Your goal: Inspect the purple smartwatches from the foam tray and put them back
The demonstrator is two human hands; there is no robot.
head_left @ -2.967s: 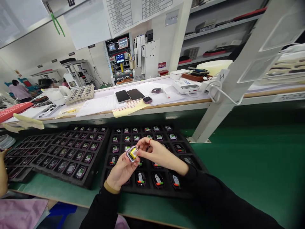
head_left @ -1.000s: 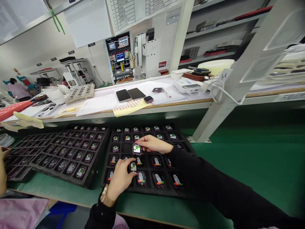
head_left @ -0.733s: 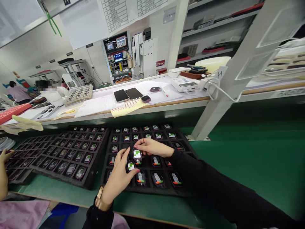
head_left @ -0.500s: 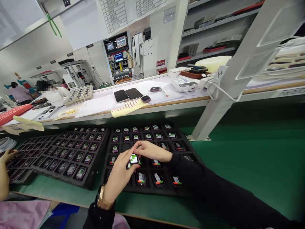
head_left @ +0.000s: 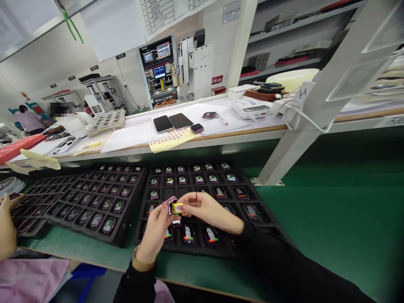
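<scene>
Above the near dark foam tray, my left hand grips a small purple smartwatch case, its open inner side turned to the right. My right hand pinches a flat yellow battery-like piece at the mouth of that case. Whether the piece is joined to the case by a cable is too small to tell. Below and around both hands, smartwatches with lit screens lie in the tray's compartments, several hidden by the hands and my right sleeve.
More foam trays of watches lie to the left, where a co-worker's hand reaches in. On the raised shelf are two dark phones, papers, a loose watch and a white device. A slanted white post stands at right.
Half a second ago the watch faced up with its screen lit between both hands. Now it is tilted and opened, showing the yellow piece, and my right hand has shifted slightly right.
</scene>
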